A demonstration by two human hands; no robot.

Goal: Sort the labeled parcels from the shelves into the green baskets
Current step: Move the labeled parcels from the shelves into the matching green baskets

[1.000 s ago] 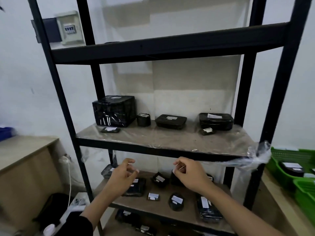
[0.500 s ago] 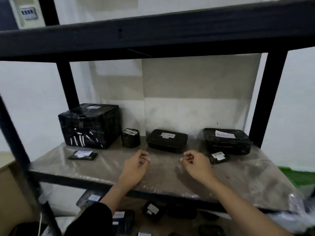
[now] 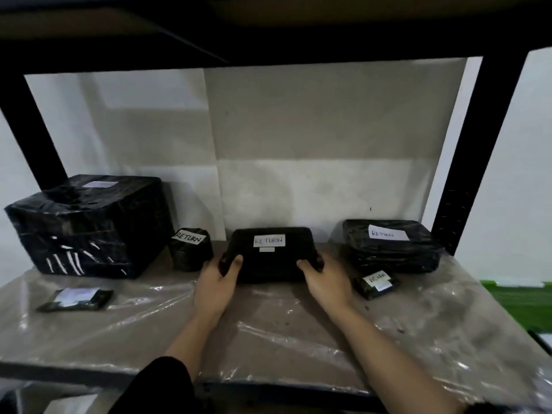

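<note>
Between the two hands, at the back middle of the shelf [image 3: 268, 330], lies a flat black parcel [image 3: 270, 258] with a white label reading RETURN. The left hand [image 3: 215, 286] grips its near left corner, thumb on top and fingers [image 3: 224, 258] curled round the edge. The right hand [image 3: 325, 283] holds the near right corner the same way, fingers wrapped over the side. The parcel rests on the plastic-wrapped shelf, close to the back wall.

Just left of the left fingers stands a small round parcel [image 3: 190, 249], also marked RETURN, and beyond it a big black box [image 3: 89, 225]. Further left and nearer the shelf front lies a thin packet [image 3: 76, 298] with a pale label. Just right of the right fingers sits a little labelled packet [image 3: 377, 282], and behind that a wide flat parcel [image 3: 391, 246]. Far right, past the shelf post, a green basket [image 3: 519, 300] shows, blurred.
</note>
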